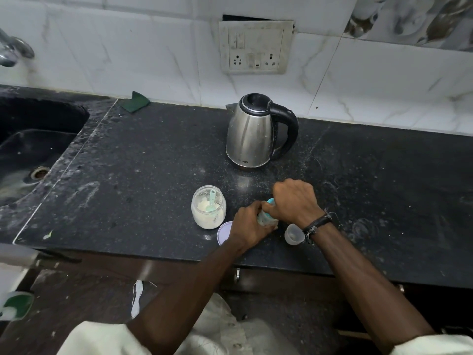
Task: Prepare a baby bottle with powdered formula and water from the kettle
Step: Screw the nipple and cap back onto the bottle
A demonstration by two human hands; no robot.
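Note:
The baby bottle (266, 218) stands on the black counter (153, 162) near its front edge, mostly hidden by both hands. My left hand (249, 226) grips its clear body. My right hand (294, 201) is closed over its light-blue top (270, 201). To the left stands an open clear jar of white formula powder (208, 210) with a pale green scoop (212, 201) inside. The jar's pale lid (224, 233) lies flat beside it. A clear bottle cap (293, 234) lies under my right wrist. The steel kettle (252, 131) with a black handle stands behind, lid shut.
A black sink (30, 149) is set into the counter at the left, with a tap (12, 51) above it. A green scrub pad (134, 101) lies at the back by the tiled wall. A socket plate (256, 47) is on the wall above the kettle.

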